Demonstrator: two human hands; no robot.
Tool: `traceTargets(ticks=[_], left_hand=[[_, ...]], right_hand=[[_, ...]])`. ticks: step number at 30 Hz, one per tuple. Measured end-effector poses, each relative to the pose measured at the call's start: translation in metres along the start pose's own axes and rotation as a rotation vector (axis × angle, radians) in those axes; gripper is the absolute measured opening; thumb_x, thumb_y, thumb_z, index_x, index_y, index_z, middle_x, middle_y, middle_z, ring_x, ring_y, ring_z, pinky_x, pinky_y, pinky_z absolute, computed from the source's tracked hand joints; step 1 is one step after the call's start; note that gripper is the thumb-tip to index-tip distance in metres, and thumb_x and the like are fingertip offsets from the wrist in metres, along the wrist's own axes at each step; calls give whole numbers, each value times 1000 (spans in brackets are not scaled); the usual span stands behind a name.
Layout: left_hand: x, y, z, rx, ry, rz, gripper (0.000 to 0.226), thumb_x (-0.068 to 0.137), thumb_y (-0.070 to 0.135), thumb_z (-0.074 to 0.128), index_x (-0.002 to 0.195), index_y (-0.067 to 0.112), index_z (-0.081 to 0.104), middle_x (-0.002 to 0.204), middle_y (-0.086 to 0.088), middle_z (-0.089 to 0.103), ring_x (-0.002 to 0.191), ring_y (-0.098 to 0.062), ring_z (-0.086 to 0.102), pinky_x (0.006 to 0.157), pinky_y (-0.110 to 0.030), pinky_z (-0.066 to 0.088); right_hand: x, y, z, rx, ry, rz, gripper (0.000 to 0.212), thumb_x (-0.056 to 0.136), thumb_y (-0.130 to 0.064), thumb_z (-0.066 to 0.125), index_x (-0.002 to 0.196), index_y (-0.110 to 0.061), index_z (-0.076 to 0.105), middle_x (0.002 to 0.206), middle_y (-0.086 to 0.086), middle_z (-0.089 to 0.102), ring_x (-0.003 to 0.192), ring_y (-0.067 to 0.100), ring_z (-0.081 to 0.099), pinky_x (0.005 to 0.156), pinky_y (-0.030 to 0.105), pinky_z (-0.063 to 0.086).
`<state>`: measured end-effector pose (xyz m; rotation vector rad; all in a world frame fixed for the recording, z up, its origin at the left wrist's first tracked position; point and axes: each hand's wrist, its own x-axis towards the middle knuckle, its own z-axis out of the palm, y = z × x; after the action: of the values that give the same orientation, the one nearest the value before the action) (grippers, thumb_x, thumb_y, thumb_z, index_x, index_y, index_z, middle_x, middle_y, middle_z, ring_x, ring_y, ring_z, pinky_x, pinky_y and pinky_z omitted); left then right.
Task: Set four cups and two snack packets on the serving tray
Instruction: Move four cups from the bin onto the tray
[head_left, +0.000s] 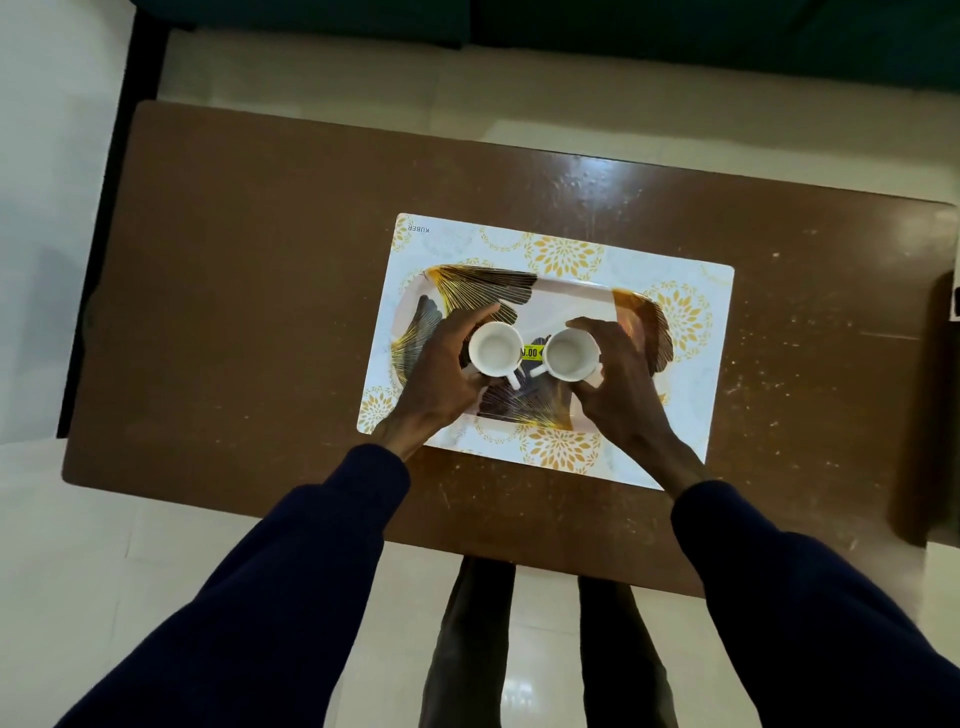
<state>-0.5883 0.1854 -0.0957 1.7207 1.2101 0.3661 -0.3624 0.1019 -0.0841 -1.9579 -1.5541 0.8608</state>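
Left hand: fingers curled round the left white cup, thumb at its near side. Right hand: fingers wrapped round the right white cup. 2 cups side by side over the mid tray, apart, handles pointing near; both look empty. Can't tell if they touch the tray. Yellow sticker between them. Tray sits on a patterned mat on the brown table.

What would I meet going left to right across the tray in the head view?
left hand → left cup → yellow sticker → right cup → right hand
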Motion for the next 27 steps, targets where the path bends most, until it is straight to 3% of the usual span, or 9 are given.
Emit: traceTargets(ticks=[2,6,10,12,15,16,20,24,27], left_hand=[[2,1,2,69,93,3,78,81,23,88,149,26,49,136,3,55,128,-14,53,103,-39,54],[6,7,4,122,218,-77,82,74,38,92,144,21,53,134,-3,52,128,-21,51,102,-39,51],[2,3,1,19,81,29,77,86,20,84,153,20,45,158,3,44,147,-16,40,120,-34,40],[1,-1,-2,30,35,56,71,90,12,78,153,22,46,159,4,45,149,-6,37,119,-23,39],[0,-2,-7,85,139,-7,68,87,22,82,147,26,51,146,8,55,136,20,35,108,-6,38],[0,0,-6,105,184,-28,68,84,31,85,144,25,52,141,9,57,133,16,41,104,-8,42],[4,11,4,161,315,-130,83,68,45,94,129,14,47,127,-4,59,115,-21,61,86,-43,58],[7,18,11,187,271,-187,103,66,49,93,147,14,40,145,-12,48,134,-32,49,103,-51,52],[2,12,12,177,207,-155,97,79,37,87,158,21,33,159,-9,41,153,-31,30,118,-57,39]], right_hand=[[3,-2,2,-53,20,20,65,83,-21,81,139,-7,51,140,14,55,131,30,49,108,37,39],[9,-5,7,-139,66,83,73,81,-27,82,142,-7,47,139,20,49,132,35,44,107,52,43],[11,1,5,-34,2,52,82,78,-20,82,147,-8,39,147,16,45,139,33,39,119,46,31],[9,4,3,22,-58,7,82,79,-10,79,150,-13,37,153,10,43,143,28,38,120,37,26],[10,7,0,43,-29,23,71,84,-10,77,147,-14,44,150,9,49,140,26,45,116,43,35],[11,6,0,45,-5,35,69,84,-12,79,145,-12,47,148,10,52,138,28,47,115,45,38],[15,-3,5,-24,61,87,70,80,-26,83,139,-6,52,138,16,56,129,32,50,110,47,40],[20,-9,11,-65,78,192,87,73,-43,85,142,-9,45,138,15,51,129,30,43,108,45,38],[19,-8,11,-27,97,174,85,73,-38,85,143,-10,46,138,15,53,130,32,46,112,51,37]])
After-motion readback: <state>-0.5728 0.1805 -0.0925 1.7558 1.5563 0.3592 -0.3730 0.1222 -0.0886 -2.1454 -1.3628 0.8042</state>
